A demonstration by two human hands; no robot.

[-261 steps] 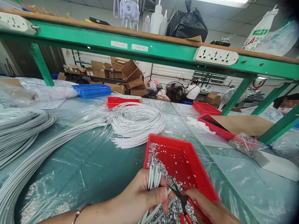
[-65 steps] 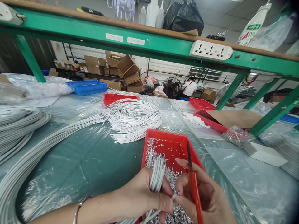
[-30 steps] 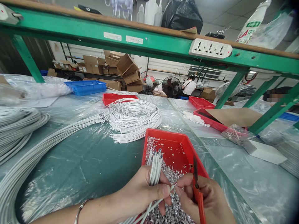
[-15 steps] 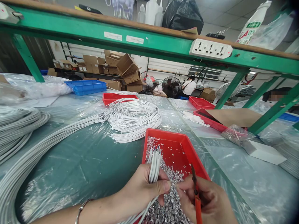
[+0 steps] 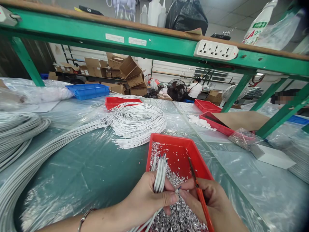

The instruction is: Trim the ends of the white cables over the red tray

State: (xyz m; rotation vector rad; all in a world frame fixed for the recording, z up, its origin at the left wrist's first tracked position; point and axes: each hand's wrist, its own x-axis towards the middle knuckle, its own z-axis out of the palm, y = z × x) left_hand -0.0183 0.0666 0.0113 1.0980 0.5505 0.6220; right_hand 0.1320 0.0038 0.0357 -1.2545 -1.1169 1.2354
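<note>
My left hand point(image 5: 147, 199) grips a bundle of thin white cables point(image 5: 160, 172), their stripped ends pointing up. My right hand point(image 5: 212, 206) holds small red-handled scissors point(image 5: 196, 190) with the blades pointing up and away. Its fingertips pinch the tip of one cable against my left thumb. Both hands hover over a red tray point(image 5: 183, 154) strewn with shiny silver foil scraps point(image 5: 178, 216).
A large coil of white cables point(image 5: 138, 124) lies behind the tray. Grey cable bundles point(image 5: 19, 135) run along the left. More red trays point(image 5: 212, 120), a blue tray point(image 5: 88, 91), cardboard and a plastic bag sit further back. A green shelf frame point(image 5: 154, 48) spans overhead. People work in the background.
Over the last seconds the scissors swung from pointing at a cable tip to pointing upward in my right hand. My right fingers came to pinch one cable end at my left thumb.
</note>
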